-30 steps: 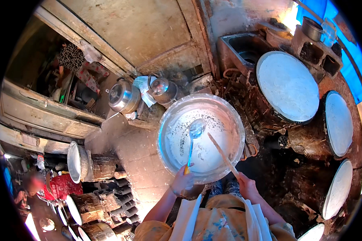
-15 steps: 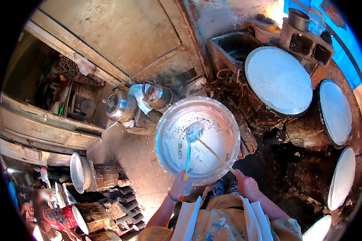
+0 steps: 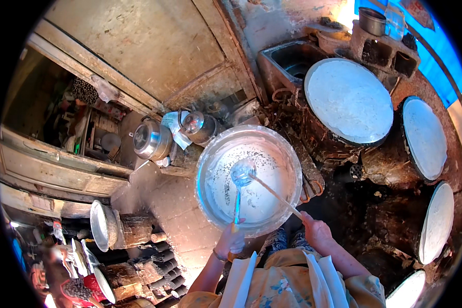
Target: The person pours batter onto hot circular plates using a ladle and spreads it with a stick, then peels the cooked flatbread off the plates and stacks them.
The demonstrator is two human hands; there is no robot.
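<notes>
Here's the left hand, wrapped around the ladle by its yellow grip at the basin's near rim, while the right hand grips a wooden stick slanting over the near right edge, tip at the ladle's bowl, touching or just beside it! That bowl sits close to the middle of the big metal basin, dark specks strewn toward its far and left edges. I'd judge the work mid-flow: both tools in play, specks left inside, how much is done impossible to tell.
</notes>
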